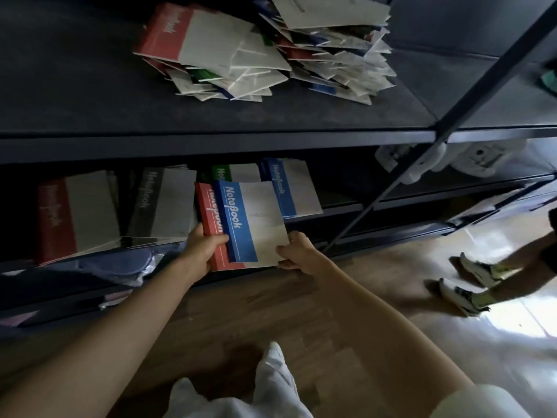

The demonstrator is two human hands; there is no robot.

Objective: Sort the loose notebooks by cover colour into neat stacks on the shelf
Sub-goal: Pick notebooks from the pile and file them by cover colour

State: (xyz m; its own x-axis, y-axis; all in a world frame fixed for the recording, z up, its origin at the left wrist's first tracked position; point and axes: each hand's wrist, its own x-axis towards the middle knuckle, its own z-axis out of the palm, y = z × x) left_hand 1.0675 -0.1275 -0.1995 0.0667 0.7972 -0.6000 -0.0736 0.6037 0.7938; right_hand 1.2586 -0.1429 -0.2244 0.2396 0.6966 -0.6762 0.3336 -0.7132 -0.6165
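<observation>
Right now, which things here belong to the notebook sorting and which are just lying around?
Part of the job:
blue notebook and red notebook in hand
loose pile
sorted stacks: red, grey, green, blue

Just lying about:
white items
packaged goods

It looked like a stockroom or shop storeroom: dark metal shelving [217, 140] carried a loose heap of identical notebooks [271, 49] above, sorted stacks [78, 212] lower down, and wrapped white goods [482, 158] at the far right, over wood flooring [301, 312].
</observation>
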